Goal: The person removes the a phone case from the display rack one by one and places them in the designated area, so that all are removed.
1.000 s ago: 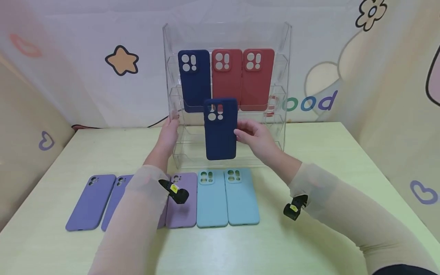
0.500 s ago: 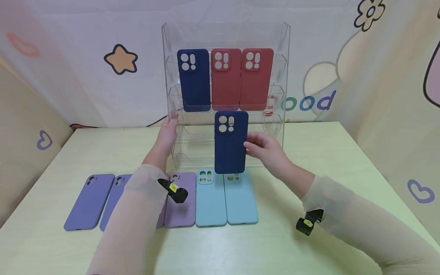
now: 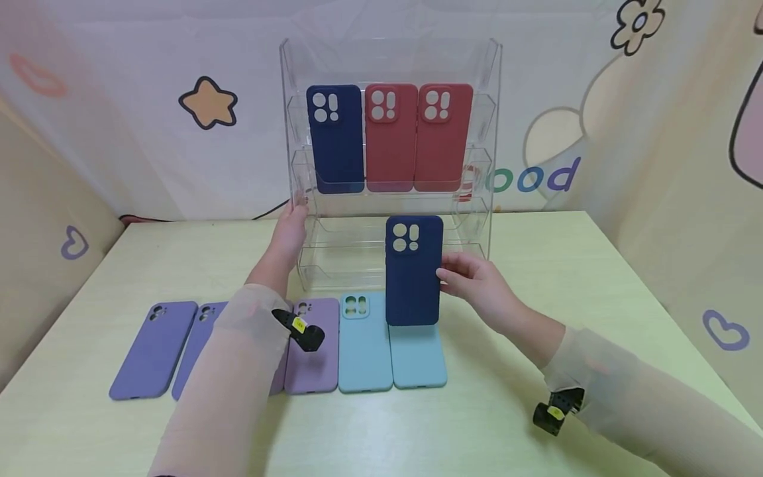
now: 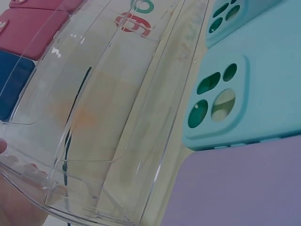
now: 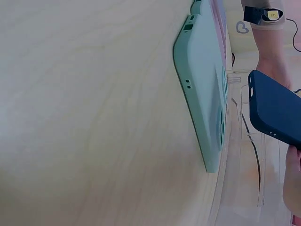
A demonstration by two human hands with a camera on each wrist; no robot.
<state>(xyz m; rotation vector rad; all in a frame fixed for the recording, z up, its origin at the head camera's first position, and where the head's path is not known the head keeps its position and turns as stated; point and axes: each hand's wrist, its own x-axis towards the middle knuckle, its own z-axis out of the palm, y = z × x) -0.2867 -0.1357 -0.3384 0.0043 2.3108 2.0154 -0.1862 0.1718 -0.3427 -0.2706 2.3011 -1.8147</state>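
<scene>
My right hand (image 3: 471, 281) pinches a navy phone case (image 3: 414, 270) by its right edge and holds it upright above the table, in front of the clear acrylic rack (image 3: 485, 132). The same navy phone case (image 5: 277, 110) shows in the right wrist view, above a teal case (image 5: 202, 89). My left hand (image 3: 289, 232) grips the rack's left side wall; through the rack (image 4: 108, 141) in the left wrist view its fingertips show at the lower left. On the rack's upper shelf stand a navy case (image 3: 336, 139) and two red cases (image 3: 417, 136).
A row of cases lies flat on the pale green table (image 3: 536, 265): two lavender cases (image 3: 156, 349), a mauve case (image 3: 314, 351) and two teal cases (image 3: 365, 343). The rack's lower shelves hold nothing. Cartoon-printed cloth walls close in the back and both sides.
My right hand has carried the navy case down and to the right, away from the rack's middle shelf, until it hangs over the right teal case. The left hand stayed on the rack.
</scene>
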